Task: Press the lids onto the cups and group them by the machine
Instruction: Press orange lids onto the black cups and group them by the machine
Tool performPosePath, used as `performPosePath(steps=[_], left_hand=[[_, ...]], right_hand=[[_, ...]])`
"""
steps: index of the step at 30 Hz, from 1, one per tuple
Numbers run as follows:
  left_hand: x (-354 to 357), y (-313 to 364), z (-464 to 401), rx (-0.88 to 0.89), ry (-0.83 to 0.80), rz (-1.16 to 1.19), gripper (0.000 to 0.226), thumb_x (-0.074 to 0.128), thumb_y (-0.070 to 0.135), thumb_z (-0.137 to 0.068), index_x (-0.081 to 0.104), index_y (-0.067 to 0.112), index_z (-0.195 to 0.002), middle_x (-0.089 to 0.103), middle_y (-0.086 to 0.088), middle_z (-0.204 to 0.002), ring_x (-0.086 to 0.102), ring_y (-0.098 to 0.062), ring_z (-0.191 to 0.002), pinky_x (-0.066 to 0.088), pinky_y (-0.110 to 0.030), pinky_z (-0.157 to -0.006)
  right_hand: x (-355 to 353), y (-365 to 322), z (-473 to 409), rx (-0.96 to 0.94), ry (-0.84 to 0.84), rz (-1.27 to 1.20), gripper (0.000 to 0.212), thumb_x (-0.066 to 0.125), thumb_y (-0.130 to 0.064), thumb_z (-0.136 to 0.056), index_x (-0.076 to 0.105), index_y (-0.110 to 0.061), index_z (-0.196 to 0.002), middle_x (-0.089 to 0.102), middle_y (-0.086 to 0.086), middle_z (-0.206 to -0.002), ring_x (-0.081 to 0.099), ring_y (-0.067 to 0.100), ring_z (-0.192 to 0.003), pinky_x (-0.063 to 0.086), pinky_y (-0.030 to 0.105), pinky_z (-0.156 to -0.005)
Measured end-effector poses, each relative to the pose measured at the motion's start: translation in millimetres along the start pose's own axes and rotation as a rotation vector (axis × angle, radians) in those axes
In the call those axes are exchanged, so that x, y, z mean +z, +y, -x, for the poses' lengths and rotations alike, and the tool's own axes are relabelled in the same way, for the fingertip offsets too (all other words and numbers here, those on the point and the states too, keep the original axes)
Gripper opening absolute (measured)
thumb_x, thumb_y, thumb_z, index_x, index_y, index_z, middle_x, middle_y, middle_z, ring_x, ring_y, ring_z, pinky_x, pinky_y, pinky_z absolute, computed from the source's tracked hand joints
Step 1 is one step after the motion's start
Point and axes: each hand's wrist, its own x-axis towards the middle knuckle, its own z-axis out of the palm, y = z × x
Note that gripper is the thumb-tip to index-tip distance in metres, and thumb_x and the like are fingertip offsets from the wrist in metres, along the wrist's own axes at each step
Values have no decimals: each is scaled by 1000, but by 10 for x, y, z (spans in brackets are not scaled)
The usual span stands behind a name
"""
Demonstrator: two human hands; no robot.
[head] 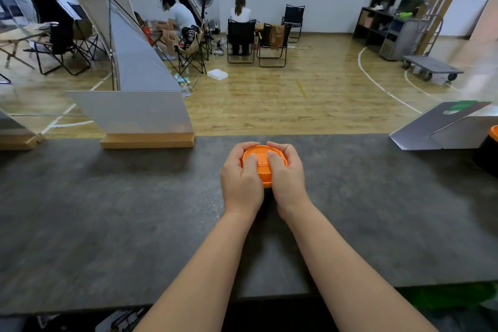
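An orange lid (pixel 262 163) sits on top of a dark cup (pixel 267 191) standing near the middle of the grey counter (pixel 107 210). My left hand (pixel 242 179) and my right hand (pixel 285 178) wrap around the cup from both sides, thumbs pressing on the lid's top. Most of the cup is hidden between my hands. A second dark cup with an orange lid (pixel 489 153) stands at the counter's right edge, partly cut off by the frame.
A grey folded card stand (pixel 442 127) sits at the far right of the counter. A clear panel in a wooden base (pixel 147 140) stands at the far left-centre. Beyond the counter, people sit on folding chairs on a wooden floor.
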Motion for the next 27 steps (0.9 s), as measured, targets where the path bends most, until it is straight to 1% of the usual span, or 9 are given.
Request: performPosePath(steps=[5, 7, 9, 14, 18, 21, 23, 25, 27], left_hand=[[-13, 24, 20, 38, -17, -45, 29, 41, 34, -87, 65, 28, -102, 66, 8, -101, 62, -10, -96, 55, -42, -86], [-12, 0, 27, 30, -26, -41, 33, 37, 41, -91, 65, 32, -106, 65, 6, -109, 61, -13, -102, 54, -43, -90], [-10, -4, 36, 11, -8, 12, 35, 34, 45, -93, 66, 37, -104, 67, 8, -110, 63, -14, -103, 54, -42, -91], [6, -13, 42, 8, 44, 36, 43, 30, 43, -94, 69, 31, -107, 68, 5, -106, 65, -15, -99, 57, -37, -83], [12, -31, 35, 74, 83, -11, 44, 28, 39, -95, 69, 29, -106, 66, 12, -98, 63, -6, -94, 55, -30, -76], [27, -22, 43, 73, 101, 15, 45, 28, 38, -95, 70, 28, -105, 65, 18, -96, 61, -1, -91, 53, -25, -75], [33, 12, 67, 46, 103, 37, 42, 28, 37, -97, 68, 26, -107, 64, 18, -97, 60, -1, -91, 50, -15, -74], [39, 36, 117, 12, 120, 64, 37, 29, 29, -105, 64, 22, -113, 63, 12, -103, 58, -4, -95, 43, -5, -74], [48, 28, 187, 7, 149, 84, 35, 28, 25, -107, 62, 24, -115, 62, 12, -107, 58, -2, -97, 45, -10, -82]], right_hand=[[33, 14, 20, -22, 24, -30, 13, 49, -15, -99, 61, -21, -99, 63, 4, -99, 60, 14, -84, 52, 24, -67], [48, 6, 42, 11, 57, -94, 21, 44, -22, -101, 64, -16, -101, 63, 6, -100, 60, 15, -85, 52, 22, -67], [50, -15, 52, 55, 78, -144, 27, 40, -24, -102, 65, -15, -105, 63, 7, -104, 60, 15, -88, 51, 23, -69], [31, -5, 30, 5, 75, -56, 27, 36, -22, -104, 62, -16, -108, 61, 0, -99, 58, 8, -84, 49, 17, -66], [42, 30, 43, -64, 105, -33, 30, 32, -19, -106, 61, -12, -109, 60, -5, -94, 58, 5, -80, 49, 11, -63], [118, 90, 62, -91, 198, -79, 32, 34, -17, -105, 66, -15, -101, 64, -3, -95, 61, 10, -85, 53, 23, -72], [147, 147, 80, -107, 250, -82, 35, 33, -16, -105, 67, -21, -97, 66, -3, -99, 62, 14, -92, 54, 28, -77], [145, 186, 115, -131, 253, -81, 35, 31, -17, -105, 66, -21, -100, 66, -4, -102, 62, 11, -93, 54, 22, -76], [123, 201, 162, -166, 249, -87, 35, 31, -18, -104, 65, -15, -106, 65, -3, -103, 62, 2, -89, 51, 15, -71]])
